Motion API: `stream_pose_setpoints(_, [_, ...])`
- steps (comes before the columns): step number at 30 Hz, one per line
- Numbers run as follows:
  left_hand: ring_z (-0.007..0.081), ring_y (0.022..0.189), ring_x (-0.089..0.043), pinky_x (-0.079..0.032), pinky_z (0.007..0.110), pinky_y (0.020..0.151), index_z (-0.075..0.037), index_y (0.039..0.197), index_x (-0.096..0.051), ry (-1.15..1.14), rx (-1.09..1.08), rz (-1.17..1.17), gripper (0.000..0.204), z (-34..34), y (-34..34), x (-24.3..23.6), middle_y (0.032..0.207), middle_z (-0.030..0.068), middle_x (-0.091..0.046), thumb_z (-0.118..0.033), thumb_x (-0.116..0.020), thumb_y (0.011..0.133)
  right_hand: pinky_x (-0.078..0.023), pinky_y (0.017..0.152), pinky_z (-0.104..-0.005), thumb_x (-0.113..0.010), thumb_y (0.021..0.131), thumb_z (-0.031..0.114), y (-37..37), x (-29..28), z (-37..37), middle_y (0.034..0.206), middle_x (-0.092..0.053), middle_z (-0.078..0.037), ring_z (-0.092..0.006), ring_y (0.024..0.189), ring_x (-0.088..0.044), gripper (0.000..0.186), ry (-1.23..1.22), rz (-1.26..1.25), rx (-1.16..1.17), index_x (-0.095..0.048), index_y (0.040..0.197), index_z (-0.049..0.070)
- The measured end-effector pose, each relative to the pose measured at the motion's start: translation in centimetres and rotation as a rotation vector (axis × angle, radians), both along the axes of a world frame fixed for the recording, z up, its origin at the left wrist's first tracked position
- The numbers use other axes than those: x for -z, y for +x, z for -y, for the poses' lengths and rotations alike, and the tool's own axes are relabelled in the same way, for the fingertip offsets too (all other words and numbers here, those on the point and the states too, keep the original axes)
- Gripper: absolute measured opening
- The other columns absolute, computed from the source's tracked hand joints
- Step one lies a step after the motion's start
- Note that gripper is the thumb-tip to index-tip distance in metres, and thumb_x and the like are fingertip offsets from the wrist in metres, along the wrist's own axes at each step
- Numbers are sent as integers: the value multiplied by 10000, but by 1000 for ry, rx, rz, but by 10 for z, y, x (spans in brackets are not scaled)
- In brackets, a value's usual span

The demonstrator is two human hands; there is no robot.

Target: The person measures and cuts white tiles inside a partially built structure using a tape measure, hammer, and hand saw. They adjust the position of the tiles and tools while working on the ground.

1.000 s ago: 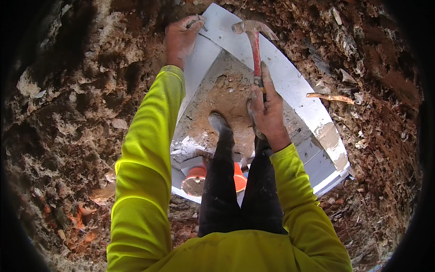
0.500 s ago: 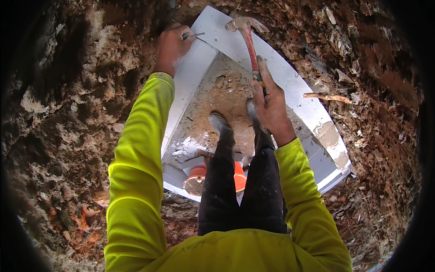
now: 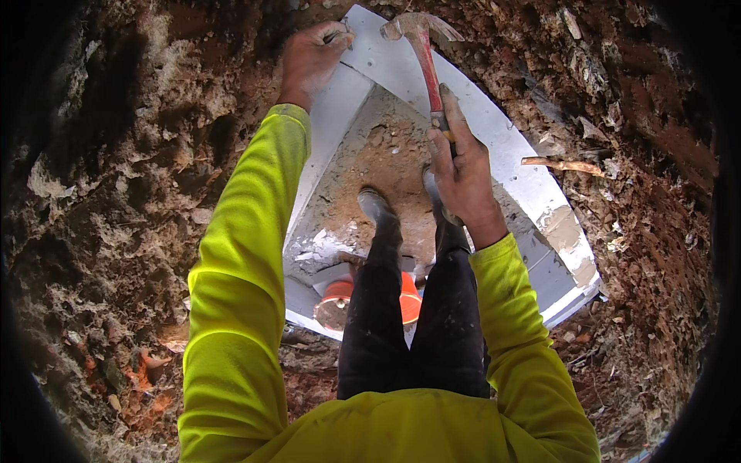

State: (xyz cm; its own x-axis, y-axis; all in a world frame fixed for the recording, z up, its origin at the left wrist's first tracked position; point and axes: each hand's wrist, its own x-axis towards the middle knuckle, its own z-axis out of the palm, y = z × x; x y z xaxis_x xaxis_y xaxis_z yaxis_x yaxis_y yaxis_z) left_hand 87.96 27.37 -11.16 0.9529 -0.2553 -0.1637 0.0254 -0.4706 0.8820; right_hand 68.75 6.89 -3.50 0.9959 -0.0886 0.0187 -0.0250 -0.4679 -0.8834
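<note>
My left hand is closed in a pinch on a small metal nail at the upper corner, where two white boards meet. My right hand grips a claw hammer by its handle; its head is raised just right of my left fingers, over the board as seen from above. Below, the boards frame a dirt-covered grey floor on which my boots stand.
Rough earth walls surround the boards on both sides. A broken stick juts beside the right board. Two orange buckets sit lower down by my legs, partly hidden by them. Pale debris lies on the floor.
My left hand dipped down-left, then came back up and right toward the corner. The hammer head has shifted slightly left and up, and my right hand slightly to the right.
</note>
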Motion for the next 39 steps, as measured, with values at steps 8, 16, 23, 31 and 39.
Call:
stream_pose_setpoints(8, [188,827,-709,-533,291,800,-81,1030,-740,290,83,185,188,6,4,-7,932,118,-743,-140,-709,854,-483,956,-356,-528,986,48,34,-19,-2,1332,-572,-265,-295,1143,-610,551,36,66,-48,-336,1499,-4])
stream_pose_setpoints(16, [331,887,-695,-546,382,812,-155,1058,-747,445,156,265,239,11,5,-8,977,154,-719,-232,-700,837,-505,910,-434,-565,966,87,48,-15,-2,1162,-616,-295,-439,1075,-615,514,-75,-20,-62,-414,1454,26])
stream_pose_setpoints(23, [321,904,-702,-547,368,835,-125,1055,-747,458,141,214,239,6,0,-6,1010,156,-722,-189,-707,828,-501,931,-389,-556,971,68,47,-17,-6,1224,-605,-283,-383,1120,-626,510,-33,-105,-78,-410,1457,10])
stream_pose_setpoints(31, [304,939,-690,-532,364,841,-132,1046,-749,464,147,270,227,8,-3,-3,1063,106,-717,-196,-704,834,-522,893,-456,-561,959,98,44,-10,-6,1075,-640,-315,-470,1045,-611,495,-9,-99,-69,-435,1430,12])
stream_pose_setpoints(39, [279,933,-678,-526,364,813,-121,1016,-743,399,68,269,215,5,-14,-1,1003,63,-698,-212,-733,821,-526,879,-440,-563,953,62,46,-17,-9,1084,-641,-316,-470,1034,-622,501,46,-60,-61,-424,1429,-6])
